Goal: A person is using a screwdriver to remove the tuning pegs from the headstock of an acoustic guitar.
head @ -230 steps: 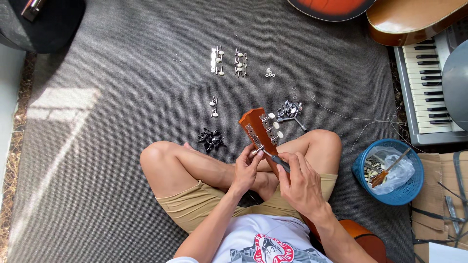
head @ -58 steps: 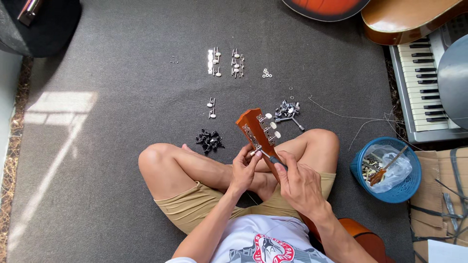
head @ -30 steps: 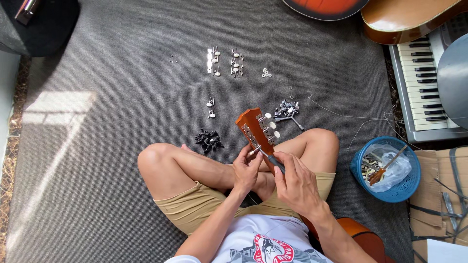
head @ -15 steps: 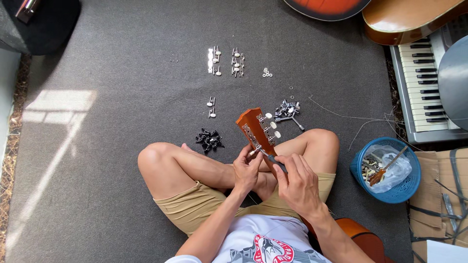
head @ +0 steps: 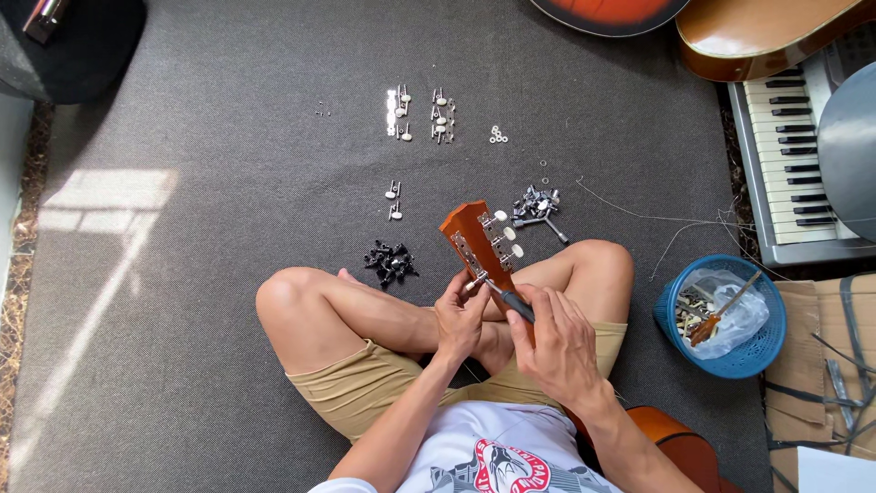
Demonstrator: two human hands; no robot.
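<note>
Orange headstock [head: 470, 239], screwdriver [head: 509, 301], open grey carpet [head: 228, 183]

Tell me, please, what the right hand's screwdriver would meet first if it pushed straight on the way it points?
The right hand aims its screwdriver up and left, so it would likely first meet the silver tuner on the headstock, beside the left hand. Depth is hard to judge from above.

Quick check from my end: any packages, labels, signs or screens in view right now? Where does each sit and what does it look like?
No signs or screens.
Flattened cardboard: far right floor, brown, crossed by dark straps.
Clear plastic bag: crumpled inside the round blue basket, right of the right knee.
White sheet: bottom right corner, flat, cut off by the frame.
Shirt print: red and white graphic on the white shirt.
</note>
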